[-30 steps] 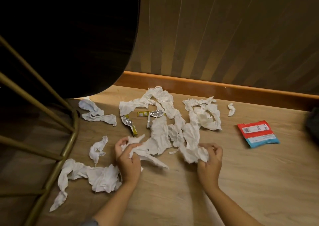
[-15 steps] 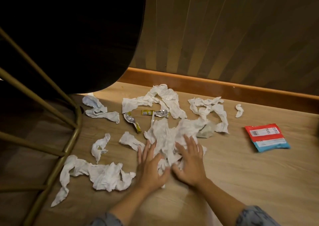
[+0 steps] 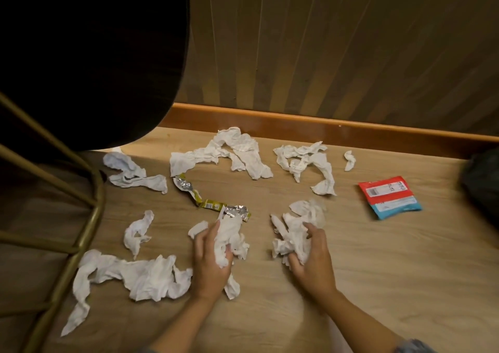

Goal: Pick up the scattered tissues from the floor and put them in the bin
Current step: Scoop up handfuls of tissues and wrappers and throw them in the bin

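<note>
While each hand's grip bunches tissue, long strip (image 3: 129, 277) lies left-right.

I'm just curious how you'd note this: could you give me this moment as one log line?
stage: gathering | left hand: grips tissue wad | right hand: grips tissue clump | bin: not in view

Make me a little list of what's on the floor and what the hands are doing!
left hand: grips a wad of tissue
right hand: grips another tissue bunch
loose tissues: long one near the left hand, more by the baseboard
wrappers: foil wrapper between the tissues
packet: red and blue packet, far right
bin: not in view
</note>
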The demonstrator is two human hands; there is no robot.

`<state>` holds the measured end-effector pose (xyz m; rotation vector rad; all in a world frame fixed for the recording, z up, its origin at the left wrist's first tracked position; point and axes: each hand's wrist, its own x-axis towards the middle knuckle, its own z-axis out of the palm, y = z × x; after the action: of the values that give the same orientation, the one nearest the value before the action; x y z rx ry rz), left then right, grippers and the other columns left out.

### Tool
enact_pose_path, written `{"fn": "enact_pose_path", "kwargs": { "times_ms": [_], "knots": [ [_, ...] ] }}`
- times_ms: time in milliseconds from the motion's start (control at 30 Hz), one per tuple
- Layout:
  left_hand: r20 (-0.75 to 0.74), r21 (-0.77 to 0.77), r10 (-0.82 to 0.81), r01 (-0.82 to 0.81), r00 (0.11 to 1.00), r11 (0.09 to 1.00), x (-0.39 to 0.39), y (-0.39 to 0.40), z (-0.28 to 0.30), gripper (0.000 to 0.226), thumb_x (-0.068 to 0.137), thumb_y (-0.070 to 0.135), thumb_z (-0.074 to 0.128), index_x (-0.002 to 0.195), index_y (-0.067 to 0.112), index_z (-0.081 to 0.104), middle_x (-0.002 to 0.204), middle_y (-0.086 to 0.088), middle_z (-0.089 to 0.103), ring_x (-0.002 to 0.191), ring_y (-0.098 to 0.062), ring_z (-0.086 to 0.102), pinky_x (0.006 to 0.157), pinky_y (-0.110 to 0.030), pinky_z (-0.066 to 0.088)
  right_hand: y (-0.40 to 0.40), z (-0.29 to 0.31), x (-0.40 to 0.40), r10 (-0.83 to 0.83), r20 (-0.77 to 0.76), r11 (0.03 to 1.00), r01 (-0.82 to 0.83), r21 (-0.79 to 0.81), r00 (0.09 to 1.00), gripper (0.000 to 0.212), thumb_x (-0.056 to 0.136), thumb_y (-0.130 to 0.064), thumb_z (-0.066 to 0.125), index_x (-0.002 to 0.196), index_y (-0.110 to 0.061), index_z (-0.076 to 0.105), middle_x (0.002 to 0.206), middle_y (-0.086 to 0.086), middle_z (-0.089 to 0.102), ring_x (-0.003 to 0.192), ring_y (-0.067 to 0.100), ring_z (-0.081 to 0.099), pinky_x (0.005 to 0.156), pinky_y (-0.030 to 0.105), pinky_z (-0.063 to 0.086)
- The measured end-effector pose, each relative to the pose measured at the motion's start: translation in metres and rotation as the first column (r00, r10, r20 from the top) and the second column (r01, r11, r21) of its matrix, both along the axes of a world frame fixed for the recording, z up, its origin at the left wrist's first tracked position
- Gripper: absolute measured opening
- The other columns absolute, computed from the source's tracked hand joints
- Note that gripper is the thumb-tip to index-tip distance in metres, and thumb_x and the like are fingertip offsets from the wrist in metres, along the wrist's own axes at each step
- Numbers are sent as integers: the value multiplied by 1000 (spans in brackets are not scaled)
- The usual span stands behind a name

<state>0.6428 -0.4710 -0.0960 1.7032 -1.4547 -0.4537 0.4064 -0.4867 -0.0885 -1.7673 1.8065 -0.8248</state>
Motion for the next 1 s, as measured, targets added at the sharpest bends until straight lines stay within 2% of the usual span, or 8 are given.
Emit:
{"fn": "enact_pose_path", "kwargs": {
  "times_ms": [100, 233, 367, 467, 633, 800, 900, 1000],
  "knots": [
    [44, 18, -38, 37, 998, 999, 0, -2, -6, 65, 68, -4, 67, 127, 22, 58, 138, -13, 39, 117, -21, 43, 101, -33, 41, -11, 8, 4, -5, -179, 1000, 6, 7, 984, 78, 67, -23, 71, 140, -29, 43, 143, 6, 29, 121, 24, 43, 72, 31, 52],
    [104, 76, -96, 88, 990, 993, -3, -4, -10, 47, 71, -4, 63, 114, 14, 68, 137, -14, 51, 124, -24, 40, 104, -35, 38, -16, 9, 17, -75, -283, 994, 94, 57, 956, 67, 65, -41, 65, 131, -33, 55, 158, 9, 18, 133, 29, 29, 78, 38, 51],
    [127, 108, -96, 83, 987, 991, -4, -3, -8, 36, 75, 20, 46, 100, 11, 70, 102, -7, 68, 104, -17, 47, 88, -42, 44, -12, 1, 22, -42, -251, 995, 64, 81, 967, 63, 71, -58, 53, 126, -26, 57, 122, 4, 53, 116, 23, 41, 82, 41, 52],
    [200, 153, -112, 82, 973, 985, -5, 0, -8, 29, 72, 30, 50, 90, 16, 67, 91, 0, 64, 95, -20, 50, 94, -42, 34, 0, -5, 16, 36, -211, 999, -29, 37, 977, 66, 78, -68, 57, 125, -23, 57, 99, -3, 56, 97, 19, 47, 78, 33, 45],
    [299, 88, -237, 221, 924, 971, -3, 11, -12, 44, 69, 58, 70, 81, 17, 61, 83, 4, 57, 89, -16, 49, 89, -30, 38, 27, -15, 8, 237, -269, 970, -241, 17, 934, 61, 75, -55, 61, 127, -24, 57, 92, -7, 53, 86, 15, 45, 70, 30, 38],
    [225, 117, -321, 302, 920, 946, -5, 4, -7, 33, 68, 35, 77, 81, 13, 58, 96, -4, 61, 105, -21, 50, 92, -29, 42, 25, -13, 2, 262, -229, 963, -271, -9, 938, 37, 68, -43, 65, 97, -19, 64, 95, -5, 45, 87, 17, 49, 65, 26, 39],
    [128, 196, -291, 264, 948, 944, -7, -19, 15, 48, 60, 18, 87, 101, 6, 65, 115, -12, 62, 110, -27, 56, 95, -33, 46, 0, 13, -1, 278, -152, 960, -270, 69, 948, 43, 69, -48, 66, 102, -21, 63, 99, -8, 53, 81, 17, 59, 62, 26, 42],
    [62, 171, -245, 232, 967, 958, -17, -55, 60, 57, 62, 15, 87, 114, 6, 63, 120, -3, 54, 109, -17, 54, 94, -26, 44, -38, 57, -6, 321, -220, 947, -308, 91, 921, 61, 76, -34, 67, 134, -36, 48, 112, -10, 59, 91, 21, 62, 67, 31, 48]
  ]
}}
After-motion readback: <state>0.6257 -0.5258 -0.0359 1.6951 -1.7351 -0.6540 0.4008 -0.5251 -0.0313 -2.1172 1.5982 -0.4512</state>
